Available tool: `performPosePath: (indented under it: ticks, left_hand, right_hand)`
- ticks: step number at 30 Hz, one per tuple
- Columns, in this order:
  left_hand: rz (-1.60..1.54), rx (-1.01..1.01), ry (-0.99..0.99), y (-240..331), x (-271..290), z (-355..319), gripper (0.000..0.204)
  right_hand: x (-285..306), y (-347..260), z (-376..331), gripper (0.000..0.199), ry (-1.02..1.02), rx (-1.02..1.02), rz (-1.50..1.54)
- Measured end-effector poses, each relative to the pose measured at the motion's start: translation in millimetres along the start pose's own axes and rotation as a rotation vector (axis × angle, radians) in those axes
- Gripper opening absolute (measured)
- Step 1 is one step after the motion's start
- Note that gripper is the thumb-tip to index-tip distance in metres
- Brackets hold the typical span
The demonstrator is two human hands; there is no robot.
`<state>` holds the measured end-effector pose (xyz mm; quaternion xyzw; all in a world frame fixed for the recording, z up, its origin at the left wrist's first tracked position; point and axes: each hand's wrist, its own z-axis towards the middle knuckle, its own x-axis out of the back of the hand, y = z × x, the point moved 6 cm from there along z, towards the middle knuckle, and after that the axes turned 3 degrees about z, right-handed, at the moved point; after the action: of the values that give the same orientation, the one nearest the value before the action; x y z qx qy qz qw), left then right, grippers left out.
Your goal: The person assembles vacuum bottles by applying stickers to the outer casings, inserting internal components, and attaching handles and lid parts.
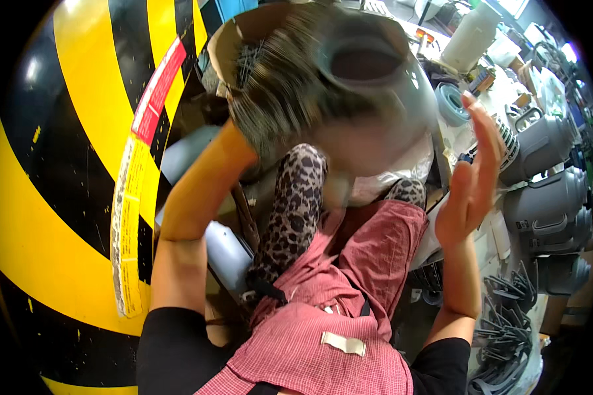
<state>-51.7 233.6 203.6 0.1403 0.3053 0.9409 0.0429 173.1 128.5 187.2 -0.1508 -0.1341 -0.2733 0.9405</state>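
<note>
A dark, striped covering like a knitted glove is on my left hand (280, 82), smeared by motion. It is against the side of a grey, rounded plastic vessel (412, 89) with a wide round opening, held up above my knees. The vessel is blurred too, and the left fingers are hard to make out. Bare and raised to the right of the vessel, my right hand (469, 178) is open, its fingers stretched upward and holding nothing. A gap separates it from the vessel.
A large yellow-and-black striped panel (79, 164) stands close on my left. Behind the left hand is a carton (224, 52) of small dark pieces. On the right are grey lidded containers (543, 148), a pale jug (471, 36) and bundles of dark strips (507, 329).
</note>
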Motion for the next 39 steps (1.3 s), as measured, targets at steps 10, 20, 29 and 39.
performPosePath:
  ticks: [10,20,29,39]
  left_hand:
    - [0.421,-0.079,0.502,-110,90,10,0.059]
    - [-0.360,0.125,0.014,-10,39,-146,0.065]
    - [0.291,0.317,-0.368,16,-119,-175,0.041]
    - [0.037,0.264,-0.317,13,-121,-184,0.056]
  right_hand:
    - [-8,16,-94,0.018,-0.317,-0.277,-0.141]
    - [-80,207,-199,0.013,-0.799,-0.542,-0.254]
    - [-197,296,-281,0.024,-1.420,-0.724,-0.457]
    - [-86,220,-195,0.026,-0.680,-1.002,-0.029]
